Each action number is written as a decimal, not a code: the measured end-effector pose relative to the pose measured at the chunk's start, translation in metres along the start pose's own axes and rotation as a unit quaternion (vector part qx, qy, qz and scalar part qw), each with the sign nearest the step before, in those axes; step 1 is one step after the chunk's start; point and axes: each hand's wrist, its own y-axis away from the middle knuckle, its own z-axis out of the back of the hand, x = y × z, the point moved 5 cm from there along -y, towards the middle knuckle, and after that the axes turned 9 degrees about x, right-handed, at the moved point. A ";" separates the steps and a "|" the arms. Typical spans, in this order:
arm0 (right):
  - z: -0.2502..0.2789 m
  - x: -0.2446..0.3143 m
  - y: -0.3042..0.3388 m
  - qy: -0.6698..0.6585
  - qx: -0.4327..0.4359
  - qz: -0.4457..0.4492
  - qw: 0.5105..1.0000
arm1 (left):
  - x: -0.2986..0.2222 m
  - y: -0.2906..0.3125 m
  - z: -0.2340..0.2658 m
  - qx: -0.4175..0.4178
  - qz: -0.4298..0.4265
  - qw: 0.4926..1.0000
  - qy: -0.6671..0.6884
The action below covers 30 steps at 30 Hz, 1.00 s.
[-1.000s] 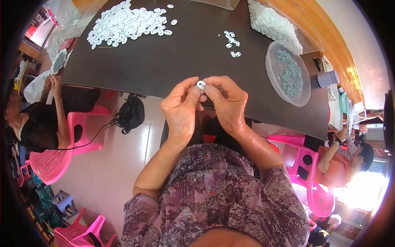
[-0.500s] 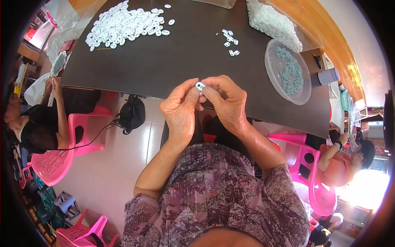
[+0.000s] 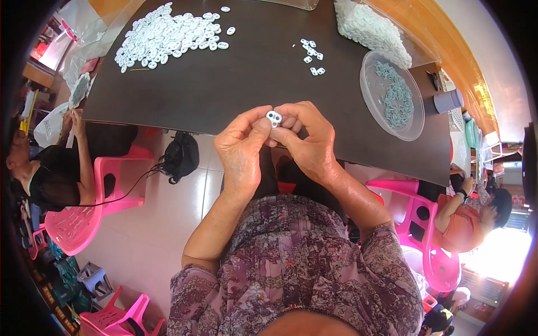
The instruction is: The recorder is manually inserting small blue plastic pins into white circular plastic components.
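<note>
Between my two hands, just past the table's near edge, is a small white plastic piece with two dark round holes. My left hand pinches it from the left with thumb and fingers. From the right, my right hand has its thumb and curled fingers closed at the lower side of the piece. Part of the piece is hidden behind the thumbs. At the far left of the table lies a big heap of similar white two-holed oval pieces. Several joined white pieces lie beyond my right hand.
A round clear tub holds small grey-green parts. Behind it sits a bag of white pieces. A grey-lilac cup stands at the right. Other people sit at left and right, beside pink chairs. A black bag hangs left.
The white piece has turned so that both its holes face up. My right thumb has drawn back down from its top, and my right fingers now show behind it.
</note>
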 end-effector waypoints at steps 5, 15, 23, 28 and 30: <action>-0.003 0.002 0.001 -0.024 -0.003 -0.010 1.000 | 0.002 0.000 0.004 0.033 -0.023 0.999 -0.017; -0.006 0.005 0.004 -0.089 -0.043 0.004 0.995 | 0.004 0.000 0.006 0.059 -0.097 0.993 -0.022; -0.007 0.009 0.005 -0.049 -0.032 0.084 0.995 | 0.003 0.004 0.001 0.038 -0.123 0.991 0.020; -0.007 0.013 0.005 -0.001 -0.050 0.133 0.990 | 0.003 0.007 0.001 0.028 -0.138 0.990 0.008; -0.008 0.015 0.004 -0.004 -0.042 0.119 0.992 | 0.001 0.008 0.002 0.013 -0.138 0.990 -0.005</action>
